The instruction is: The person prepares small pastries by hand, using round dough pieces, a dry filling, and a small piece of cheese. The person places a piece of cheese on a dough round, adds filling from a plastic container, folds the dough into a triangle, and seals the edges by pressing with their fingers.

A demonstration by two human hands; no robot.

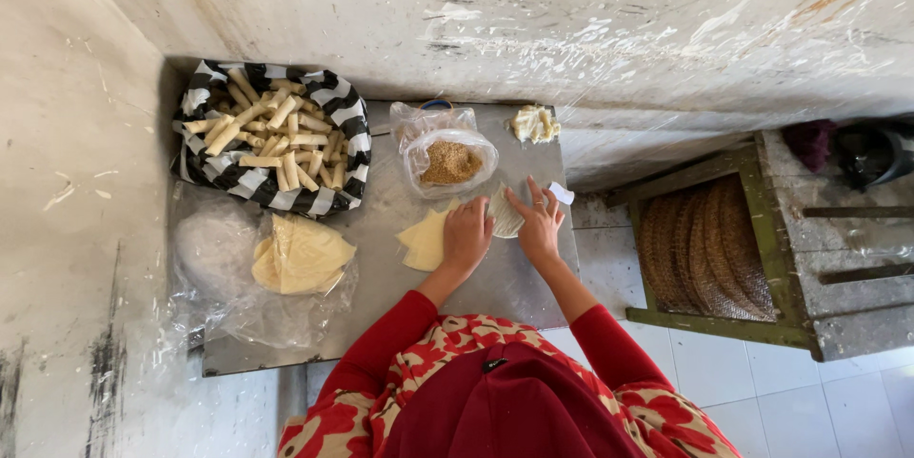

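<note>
at the far left of the metal table (381, 258), a black-and-white striped bag (271, 139) lies open, heaped with pale rolled pastry sticks (271, 129), too many and too overlapped to count. below it, on clear plastic wrap (214, 277), sits one stack of yellowish triangular dough sheets (300, 253), points fanning toward the right; how many sheets are in it cannot be told.

toward the middle, a second, smaller stack of triangular sheets (424, 241) lies just left of the left hand (466, 234), partly tucked under it. that hand rests palm down, fingers loosely together and pointing away from the person, its fingertips at the left edge of a single pale dough piece (505, 213). it presses flat rather than clasping anything.

the dough piece lies on the table between the two hands, its long axis running roughly away from the person, slightly tilted. behind it stands one clear bag of brown crumbly filling (449, 163), mouth open.

the right hand (540, 225) has fingers spread, tips on the right edge of the dough piece, nothing closed in it. a small white scrap (562, 193) lies just beside it, and one lump of pale dough (535, 123) sits at the table's far edge.
</note>
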